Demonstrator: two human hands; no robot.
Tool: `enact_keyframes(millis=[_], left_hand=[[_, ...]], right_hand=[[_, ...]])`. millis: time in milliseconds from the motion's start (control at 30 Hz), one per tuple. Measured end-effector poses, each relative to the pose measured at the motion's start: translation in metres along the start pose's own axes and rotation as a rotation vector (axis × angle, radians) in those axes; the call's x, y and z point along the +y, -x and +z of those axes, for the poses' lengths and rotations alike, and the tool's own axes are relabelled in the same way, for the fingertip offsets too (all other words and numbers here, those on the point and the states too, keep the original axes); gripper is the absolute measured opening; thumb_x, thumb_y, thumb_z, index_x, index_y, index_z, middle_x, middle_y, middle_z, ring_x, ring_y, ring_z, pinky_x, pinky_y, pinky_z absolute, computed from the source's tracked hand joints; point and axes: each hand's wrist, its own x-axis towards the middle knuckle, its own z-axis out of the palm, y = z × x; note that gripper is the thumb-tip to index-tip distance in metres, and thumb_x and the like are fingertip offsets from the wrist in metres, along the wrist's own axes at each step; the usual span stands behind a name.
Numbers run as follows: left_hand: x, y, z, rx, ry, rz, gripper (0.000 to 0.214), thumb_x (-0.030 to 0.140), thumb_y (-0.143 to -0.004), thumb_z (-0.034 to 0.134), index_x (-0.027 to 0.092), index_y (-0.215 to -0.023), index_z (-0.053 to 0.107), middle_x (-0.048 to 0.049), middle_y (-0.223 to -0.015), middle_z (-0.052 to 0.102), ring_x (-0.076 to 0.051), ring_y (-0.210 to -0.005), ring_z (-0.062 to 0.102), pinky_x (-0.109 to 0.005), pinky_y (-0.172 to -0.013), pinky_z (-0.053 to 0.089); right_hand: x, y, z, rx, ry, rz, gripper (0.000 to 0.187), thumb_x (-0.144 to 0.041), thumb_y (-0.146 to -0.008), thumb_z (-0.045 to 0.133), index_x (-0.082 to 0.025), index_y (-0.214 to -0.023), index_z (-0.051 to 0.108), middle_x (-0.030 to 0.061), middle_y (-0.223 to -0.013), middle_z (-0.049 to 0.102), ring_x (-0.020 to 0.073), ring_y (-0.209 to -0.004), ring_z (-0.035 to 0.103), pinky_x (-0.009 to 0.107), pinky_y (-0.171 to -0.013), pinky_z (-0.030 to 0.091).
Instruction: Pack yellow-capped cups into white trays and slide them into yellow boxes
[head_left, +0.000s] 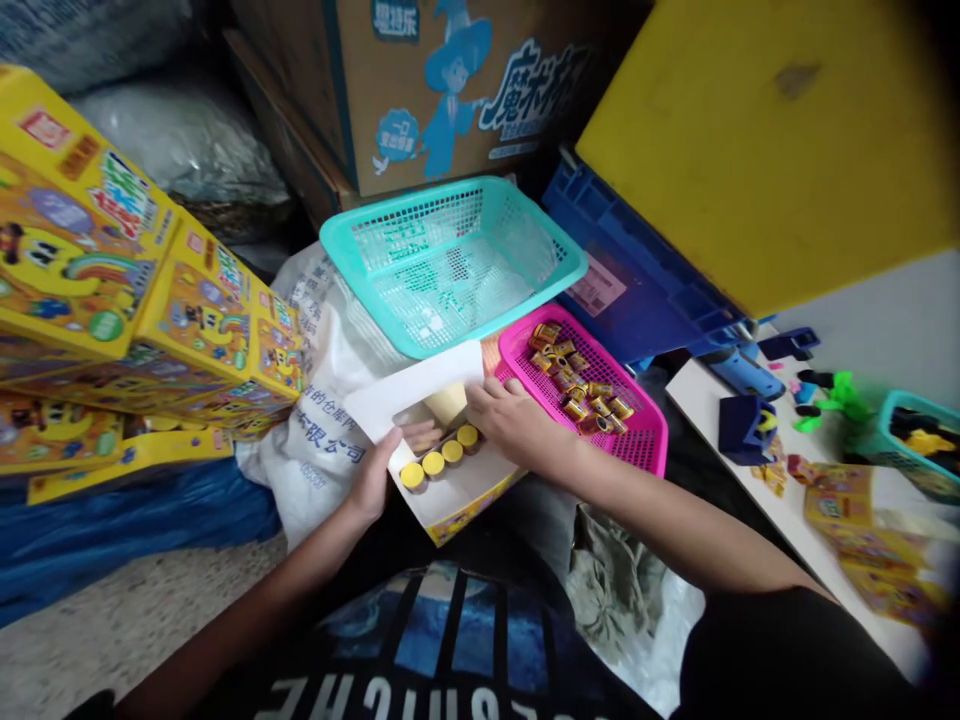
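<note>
In front of my body is a small open cardboard box (457, 490), white inside with a yellow printed outside. My left hand (375, 475) grips its left side, the thumb outside and some fingers showing through a cut-out. A row of several small tubs with yellow lids (433, 463) stands inside the box. At the box's right end my right hand (510, 415) reaches in with curled fingers, and what they hold, if anything, is hidden. Beside that hand, a pink basket (654, 425) contains several small brown-and-gold wrapped pieces (574, 375).
Behind the box sits a turquoise basket (450, 345) on a white sack (315, 420). Printed yellow boxes (202, 300) are stacked at left. A large carton (465, 100) and blue crate (630, 270) stand at the back. A white table (705, 385) with toys is at right.
</note>
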Motion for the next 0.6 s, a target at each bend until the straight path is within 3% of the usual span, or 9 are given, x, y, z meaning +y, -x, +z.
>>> enact_keyframes(millis=[67,133,233,333,467,600], left_hand=[[-0.001,0.000,-0.001,0.016,0.008,-0.002,0.064,0.069,-0.075,0.072,0.013,-0.105,0.079,-0.0177,-0.116,0.079,-0.042,-0.124,0.066,-0.053,-0.110,0.049],[-0.001,-0.001,-0.002,0.018,0.013,-0.009,0.062,0.068,-0.076,0.072,0.013,-0.104,0.079,-0.0175,-0.115,0.079,-0.042,-0.121,0.068,-0.052,-0.109,0.050],[0.001,-0.003,-0.002,0.024,0.024,-0.024,0.059,0.065,-0.076,0.072,0.013,-0.103,0.079,-0.0172,-0.112,0.080,-0.041,-0.118,0.070,-0.052,-0.108,0.050],[0.003,-0.006,-0.001,0.037,0.014,-0.021,0.060,0.065,-0.074,0.074,0.013,-0.101,0.079,-0.0173,-0.112,0.080,-0.042,-0.119,0.069,-0.053,-0.111,0.047],[0.002,-0.009,0.000,0.047,0.013,-0.014,0.063,0.067,-0.070,0.077,0.014,-0.102,0.080,-0.0167,-0.115,0.079,-0.043,-0.121,0.067,-0.054,-0.115,0.044],[0.000,-0.011,0.001,0.066,0.028,-0.006,0.060,0.065,-0.072,0.076,0.013,-0.103,0.080,-0.0165,-0.114,0.080,-0.042,-0.120,0.068,-0.052,-0.114,0.045]], right_hand=[[0.012,0.003,-0.001,0.079,-0.088,-0.020,0.019,-0.024,-0.096,0.062,-0.013,-0.107,0.074,0.0160,-0.118,0.067,0.0310,-0.109,0.057,0.041,-0.088,0.045],[0.035,0.010,-0.003,0.220,-0.224,0.052,0.022,-0.030,-0.100,0.058,-0.016,-0.108,0.073,0.0130,-0.111,0.070,0.0274,-0.105,0.058,0.039,-0.090,0.045],[0.086,0.018,0.006,0.333,-0.359,0.455,0.030,-0.032,-0.105,0.046,-0.016,-0.106,0.071,0.0128,-0.103,0.072,0.0253,-0.100,0.062,0.036,-0.090,0.045],[0.135,0.014,0.032,0.235,-0.409,0.823,0.025,-0.023,-0.101,0.049,-0.011,-0.109,0.069,0.0166,-0.107,0.073,0.0267,-0.100,0.065,0.036,-0.088,0.047],[0.167,-0.006,0.071,0.204,-0.428,0.866,0.037,-0.022,-0.096,0.059,-0.005,-0.128,0.060,0.0230,-0.129,0.067,0.0270,-0.116,0.063,0.035,-0.096,0.047],[0.170,-0.020,0.084,0.175,-0.476,0.834,0.031,-0.023,-0.089,0.067,-0.008,-0.116,0.065,0.0216,-0.122,0.071,0.0266,-0.112,0.066,0.033,-0.096,0.047]])
